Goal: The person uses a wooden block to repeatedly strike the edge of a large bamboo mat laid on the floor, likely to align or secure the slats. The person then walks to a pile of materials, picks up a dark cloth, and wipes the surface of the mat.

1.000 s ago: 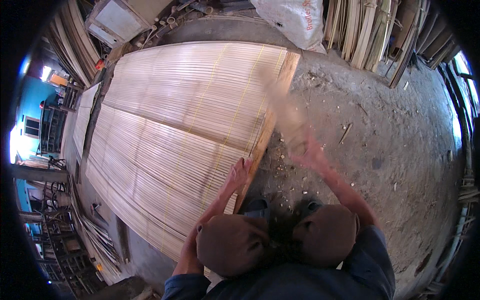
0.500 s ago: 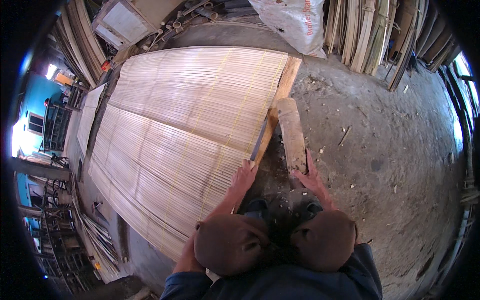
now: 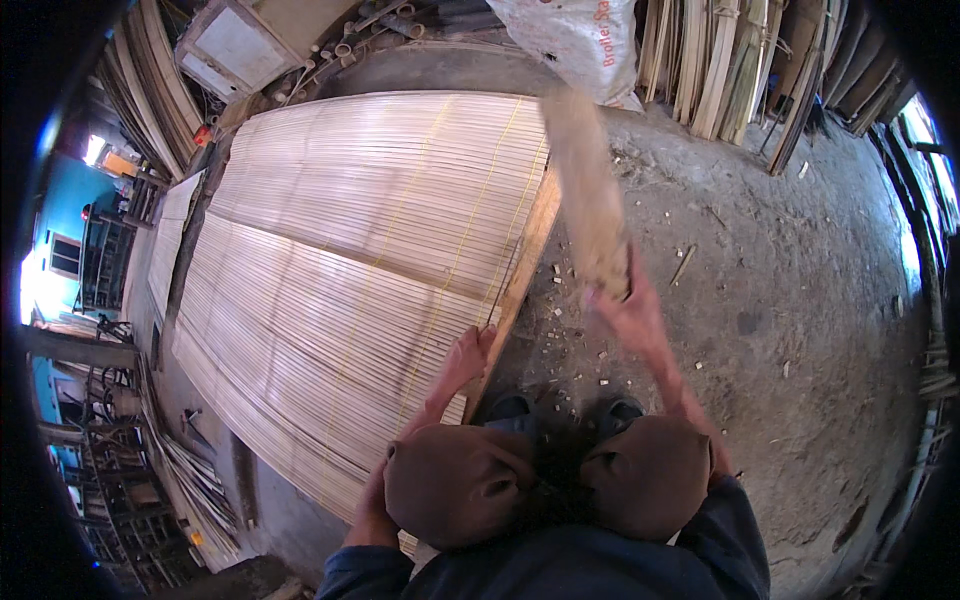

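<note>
A large slatted mat (image 3: 330, 240) of pale thin strips, stitched with yellow thread, lies in front of me to the left. Along its right edge runs a wooden board (image 3: 528, 250). My left hand (image 3: 470, 355) is closed at that edge, around the handle of a long knife (image 3: 494, 312); the blade shows only as a thin dark line lying along the strip ends. Clear of the board, my right hand (image 3: 632, 312) grips the lower end of a thick wooden club (image 3: 590, 195). The club is raised and smeared by motion.
Small cut bits (image 3: 603, 355) litter the concrete floor (image 3: 760, 300) to the right. A white sack (image 3: 575, 45) and upright bundles of split strips (image 3: 715, 70) stand at the back. Poles and a pale panel (image 3: 240, 50) lie at the far left. My sandalled feet are below.
My right hand has lifted the wooden club up from beside the board. My left hand has shifted slightly left and nearer, and the knife's broad grey side no longer shows.
</note>
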Demonstrator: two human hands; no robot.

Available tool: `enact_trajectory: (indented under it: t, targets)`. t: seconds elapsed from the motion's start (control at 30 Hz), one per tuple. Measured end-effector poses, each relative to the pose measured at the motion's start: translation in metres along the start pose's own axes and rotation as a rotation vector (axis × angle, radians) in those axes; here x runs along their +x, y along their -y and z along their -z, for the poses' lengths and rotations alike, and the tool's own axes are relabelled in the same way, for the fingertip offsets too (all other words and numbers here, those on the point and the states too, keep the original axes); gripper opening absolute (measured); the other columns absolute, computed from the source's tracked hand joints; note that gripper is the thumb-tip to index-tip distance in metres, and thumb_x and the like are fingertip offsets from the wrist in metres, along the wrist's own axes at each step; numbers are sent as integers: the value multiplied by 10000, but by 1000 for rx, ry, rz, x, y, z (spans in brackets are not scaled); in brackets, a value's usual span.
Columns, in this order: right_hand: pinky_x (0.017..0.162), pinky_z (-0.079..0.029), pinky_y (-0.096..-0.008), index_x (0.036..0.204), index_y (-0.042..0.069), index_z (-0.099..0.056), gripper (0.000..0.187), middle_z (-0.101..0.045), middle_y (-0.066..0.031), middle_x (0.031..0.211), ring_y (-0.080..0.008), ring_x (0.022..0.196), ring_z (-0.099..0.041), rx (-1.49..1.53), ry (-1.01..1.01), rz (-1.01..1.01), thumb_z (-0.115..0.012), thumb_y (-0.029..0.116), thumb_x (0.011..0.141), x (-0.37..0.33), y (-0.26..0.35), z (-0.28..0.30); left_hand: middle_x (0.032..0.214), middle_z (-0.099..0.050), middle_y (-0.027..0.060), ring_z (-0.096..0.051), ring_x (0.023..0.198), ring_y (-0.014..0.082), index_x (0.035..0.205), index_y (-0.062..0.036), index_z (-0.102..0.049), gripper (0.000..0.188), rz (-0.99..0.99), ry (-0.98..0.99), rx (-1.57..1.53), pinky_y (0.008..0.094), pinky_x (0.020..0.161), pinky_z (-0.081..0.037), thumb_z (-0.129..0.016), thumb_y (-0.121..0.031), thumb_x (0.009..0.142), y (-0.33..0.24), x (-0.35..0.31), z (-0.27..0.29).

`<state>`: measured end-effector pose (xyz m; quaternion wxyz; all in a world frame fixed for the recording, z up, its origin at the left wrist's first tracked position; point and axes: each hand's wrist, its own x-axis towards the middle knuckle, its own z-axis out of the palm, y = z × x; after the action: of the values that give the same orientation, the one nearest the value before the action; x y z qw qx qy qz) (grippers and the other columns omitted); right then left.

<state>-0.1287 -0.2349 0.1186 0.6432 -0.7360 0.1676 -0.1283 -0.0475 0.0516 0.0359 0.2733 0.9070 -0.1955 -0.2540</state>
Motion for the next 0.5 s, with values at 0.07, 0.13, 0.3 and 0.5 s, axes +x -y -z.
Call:
enact_trajectory:
  t: [0.07, 0.13, 0.3, 0.5]
  targets:
    - [998, -448, -359, 1504, 52, -163, 972, -469, -179, 1377, -254, 1220, -517, -51, -139, 189, -749, 192, 741, 31, 80, 9, 936, -592, 371, -543, 948, 561, 1034, 58, -553, 547, 23, -41, -25, 587, 789, -447, -427, -470, 971, 27, 5, -3]
    - [951, -486, -402, 1510, 45, -129, 1044, -456, -216, 1363, -305, 1192, -526, 22, -355, 445, -788, 241, 724, 56, 142, 18, 945, -590, 374, -539, 954, 564, 1032, 75, -543, 570, 77, -59, -41, 589, 803, -441, -421, -478, 972, 39, -1, -4]
    - [978, -447, -429, 1514, 39, -114, 1016, -390, -233, 1409, -343, 1233, -474, -17, -749, 819, -757, 311, 776, 80, 126, 21, 997, -588, 328, -565, 956, 511, 1060, 37, -552, 468, 157, 10, -31, 542, 791, -456, -429, -408, 980, -1, 2, 7]
    - [1042, -391, -398, 1518, 52, -133, 977, -378, -226, 1444, -293, 1286, -452, -373, 242, 40, -745, 291, 794, -5, -88, -8, 685, -451, 123, -562, 570, 302, 990, -40, -499, 156, -537, -407, 720, 425, 518, -477, -512, -181, 923, 75, -3, -49]
